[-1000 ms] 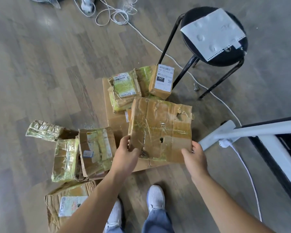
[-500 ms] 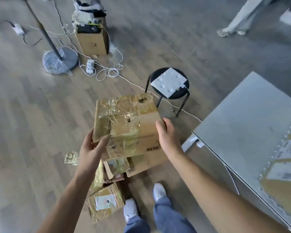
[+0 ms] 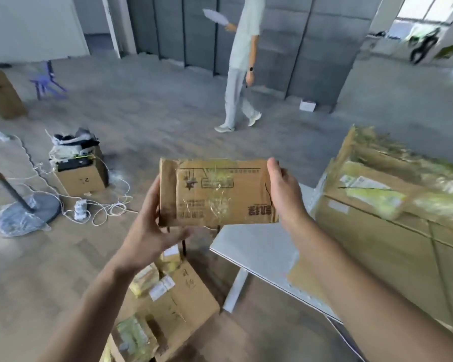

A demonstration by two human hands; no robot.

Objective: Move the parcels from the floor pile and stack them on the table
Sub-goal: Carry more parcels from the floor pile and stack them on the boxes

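I hold a taped brown cardboard parcel (image 3: 215,193) up at chest height, its printed side towards me. My left hand (image 3: 152,231) grips its lower left corner and my right hand (image 3: 283,189) grips its right end. It hangs above the left corner of the white table (image 3: 256,253). On the table to the right stands a large taped cardboard parcel (image 3: 392,223). Below my left arm, the floor pile (image 3: 168,296) of several taped parcels lies on a flat carton.
A person (image 3: 241,64) walks across the room ahead. On the left floor are an open carton full of items (image 3: 80,168), a stand base (image 3: 29,210) and loose white cables (image 3: 100,207). Grey partition panels line the far side.
I have lifted the parcel from the floor pile up to chest height and turned right towards the table. The view has risen from the floor to the room.
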